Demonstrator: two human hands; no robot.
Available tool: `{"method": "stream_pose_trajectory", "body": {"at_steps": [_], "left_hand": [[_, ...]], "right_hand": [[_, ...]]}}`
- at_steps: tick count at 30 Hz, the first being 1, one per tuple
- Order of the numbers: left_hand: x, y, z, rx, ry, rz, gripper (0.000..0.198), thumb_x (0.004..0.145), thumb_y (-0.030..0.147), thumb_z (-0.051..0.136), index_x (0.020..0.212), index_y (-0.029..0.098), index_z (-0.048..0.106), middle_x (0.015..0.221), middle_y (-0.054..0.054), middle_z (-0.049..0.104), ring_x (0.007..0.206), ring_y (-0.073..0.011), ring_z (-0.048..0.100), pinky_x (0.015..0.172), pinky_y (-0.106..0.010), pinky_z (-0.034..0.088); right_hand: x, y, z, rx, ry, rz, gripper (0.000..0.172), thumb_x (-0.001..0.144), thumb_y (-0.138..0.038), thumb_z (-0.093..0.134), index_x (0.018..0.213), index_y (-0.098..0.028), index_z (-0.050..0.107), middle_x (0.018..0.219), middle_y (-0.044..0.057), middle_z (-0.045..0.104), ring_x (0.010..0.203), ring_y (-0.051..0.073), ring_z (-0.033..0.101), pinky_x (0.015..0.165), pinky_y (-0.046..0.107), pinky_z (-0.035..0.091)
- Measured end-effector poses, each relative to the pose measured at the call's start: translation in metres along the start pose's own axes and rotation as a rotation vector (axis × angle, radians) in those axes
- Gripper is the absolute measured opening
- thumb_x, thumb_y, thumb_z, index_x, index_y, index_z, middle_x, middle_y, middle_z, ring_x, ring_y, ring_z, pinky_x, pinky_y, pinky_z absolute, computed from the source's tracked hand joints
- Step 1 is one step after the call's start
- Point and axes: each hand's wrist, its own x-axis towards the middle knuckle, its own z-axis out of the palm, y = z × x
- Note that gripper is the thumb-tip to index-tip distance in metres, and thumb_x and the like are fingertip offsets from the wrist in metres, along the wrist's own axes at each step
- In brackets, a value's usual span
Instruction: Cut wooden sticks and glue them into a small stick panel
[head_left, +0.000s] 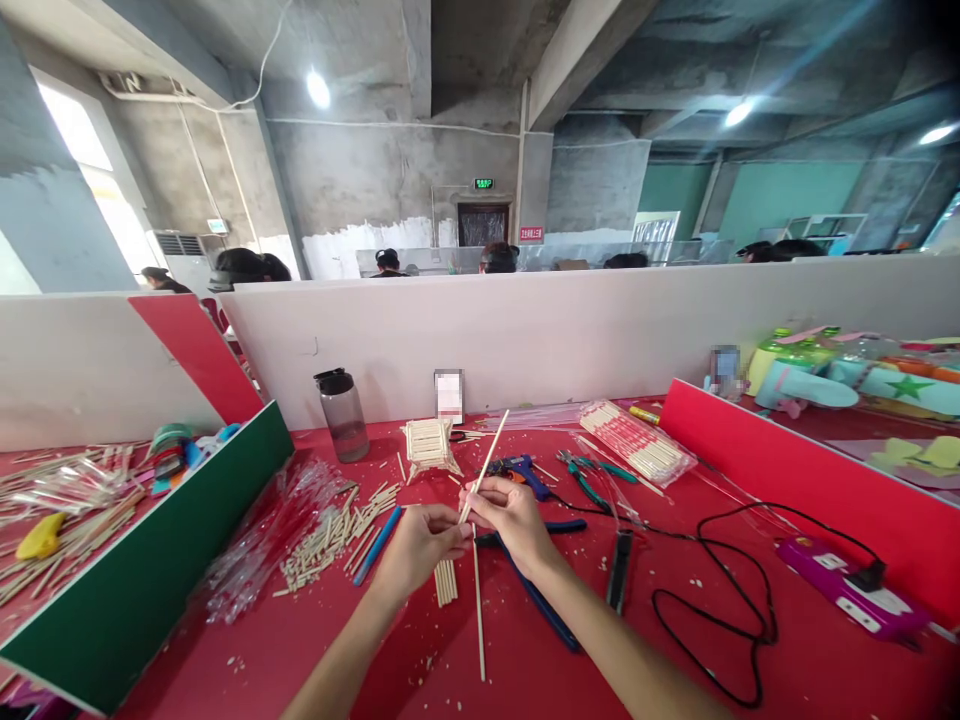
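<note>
A thin wooden stick [493,447] slants up between my two hands. My right hand [514,515] is closed around its lower part in a pinch. The fingertips of my left hand [426,542] close on its bottom end, touching the right fingers. Below them, another wooden stick [479,620] points toward me; whether its far end touches my fingers I cannot tell. Several short sticks lie side by side in a flat row [445,583] beside my left hand. Under my right wrist are pliers with dark blue handles [541,603], partly hidden.
A small stick-built structure [430,446], blue glue gun [529,474] and green-handled pliers [585,482] lie beyond my hands. Cut stick pieces [330,545] and a blue pen [377,546] are left. A bottle [343,415] stands behind. Right are a black cutter [619,570], cable and purple power strip [851,588].
</note>
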Motion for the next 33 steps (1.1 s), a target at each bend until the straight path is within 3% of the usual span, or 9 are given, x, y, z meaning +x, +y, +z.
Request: {"method": "stream_pose_trajectory", "body": {"at_steps": [5,11,21,33], "left_hand": [[-0.001,0.005,-0.004,0.025,0.015,-0.022,0.042,0.057,0.049,0.089,0.072,0.014,0.072,0.067,-0.003,0.070,0.064,-0.0169,0.068,0.069,-0.030,0.056],[-0.003,0.007,-0.005,0.043,-0.001,-0.048,0.043,0.055,0.048,0.090,0.070,0.014,0.070,0.060,0.000,0.067,0.060,-0.0147,0.065,0.066,-0.028,0.055],[-0.004,0.007,-0.001,0.042,0.015,-0.057,0.047,0.059,0.054,0.086,0.082,0.015,0.073,0.069,-0.002,0.070,0.063,-0.0166,0.068,0.065,-0.028,0.055],[-0.008,0.005,-0.007,0.072,-0.007,-0.130,0.044,0.066,0.055,0.080,0.064,0.014,0.064,0.057,0.003,0.057,0.055,-0.0122,0.057,0.059,-0.024,0.047]], "right_hand": [[0.001,0.001,-0.002,-0.011,0.025,-0.008,0.046,0.059,-0.048,0.088,0.091,-0.018,0.075,0.089,0.008,0.078,0.086,0.027,0.073,0.081,0.041,0.060],[0.001,-0.001,-0.006,-0.029,0.035,0.006,0.043,0.058,-0.048,0.089,0.084,-0.018,0.075,0.085,0.007,0.077,0.084,0.026,0.073,0.083,0.042,0.060],[0.001,-0.002,-0.009,-0.050,-0.026,0.007,0.042,0.061,-0.050,0.087,0.088,-0.020,0.077,0.086,0.007,0.078,0.081,0.027,0.074,0.080,0.041,0.060],[-0.003,-0.003,0.001,-0.120,-0.040,0.061,0.040,0.068,-0.056,0.081,0.085,-0.021,0.075,0.086,0.007,0.075,0.084,0.028,0.072,0.075,0.040,0.061]]}}
